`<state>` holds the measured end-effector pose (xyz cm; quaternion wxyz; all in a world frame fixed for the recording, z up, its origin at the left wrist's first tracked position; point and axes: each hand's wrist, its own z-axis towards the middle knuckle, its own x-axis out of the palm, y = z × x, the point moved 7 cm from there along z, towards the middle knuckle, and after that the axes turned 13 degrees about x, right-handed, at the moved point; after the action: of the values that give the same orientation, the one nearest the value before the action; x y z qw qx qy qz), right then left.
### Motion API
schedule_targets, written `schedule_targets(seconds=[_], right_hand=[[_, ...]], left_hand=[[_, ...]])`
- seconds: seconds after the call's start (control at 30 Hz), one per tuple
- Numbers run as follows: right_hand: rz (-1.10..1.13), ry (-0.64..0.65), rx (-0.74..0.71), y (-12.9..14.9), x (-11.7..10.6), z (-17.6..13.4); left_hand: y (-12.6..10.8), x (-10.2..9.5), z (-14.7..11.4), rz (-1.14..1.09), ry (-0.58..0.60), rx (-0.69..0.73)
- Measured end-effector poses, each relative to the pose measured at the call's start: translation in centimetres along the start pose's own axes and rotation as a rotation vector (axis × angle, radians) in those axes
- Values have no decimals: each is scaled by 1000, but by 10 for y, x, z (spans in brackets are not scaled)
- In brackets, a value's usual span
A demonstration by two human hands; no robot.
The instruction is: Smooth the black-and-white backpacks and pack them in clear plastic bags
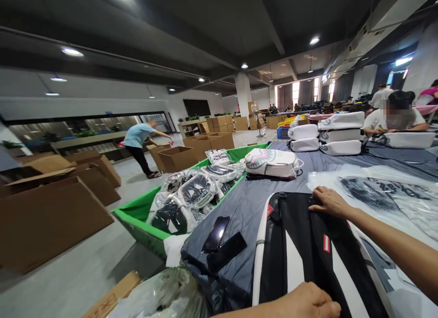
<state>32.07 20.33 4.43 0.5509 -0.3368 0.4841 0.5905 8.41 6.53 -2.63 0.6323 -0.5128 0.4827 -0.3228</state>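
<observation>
A black and white backpack (pixel 304 245) lies in front of me, its back panel and shoulder straps facing up. A small red and white label (pixel 326 243) shows on one strap, and a red tag (pixel 270 210) sits by the upper left edge. My right hand (pixel 330 202) is closed on the backpack's top right edge near a strap buckle. Low in the view, my left hand (pixel 303 303) rests over the lower middle of the backpack with its fingers curled in. Whatever is under those fingers is hidden.
Two phones (pixel 221 233) lie left of the backpack. A green-rimmed bin (pixel 137 213) holds several bagged backpacks. Another white backpack (pixel 272 163), stacked white bags (pixel 340 134) and clear plastic sleeves (pixel 386 190) are on the table. A co-worker (pixel 398 112) sits opposite; another person (pixel 138 140) bends over cartons (pixel 176 158).
</observation>
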Motion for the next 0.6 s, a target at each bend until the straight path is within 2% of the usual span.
schedule_targets(seconds=[0.03,0.07,0.17,0.2,0.27,0.33,0.4,0.5,0.6], right_hand=[[-6,-23,10,-6,9,3],[-10,-43,17,-11,17,5],[-23,-93,21,-21,39,3],[-26,-114,17,-22,46,0],[-3,-196,0,-23,52,-9],[53,-322,-34,-22,51,-20],[93,-456,-88,-16,45,-33],[58,-577,-161,3,36,-54],[34,-583,-203,24,30,-76]], left_hand=[[-6,-22,3,94,-27,-8],[-13,-50,9,213,-113,-1],[-28,-147,40,646,-513,48],[-25,-174,54,761,-616,20],[-5,-206,87,811,-626,-20],[14,-217,114,806,-588,39],[27,-213,122,814,-582,131],[40,-197,103,839,-609,224],[45,-180,69,955,-680,385]])
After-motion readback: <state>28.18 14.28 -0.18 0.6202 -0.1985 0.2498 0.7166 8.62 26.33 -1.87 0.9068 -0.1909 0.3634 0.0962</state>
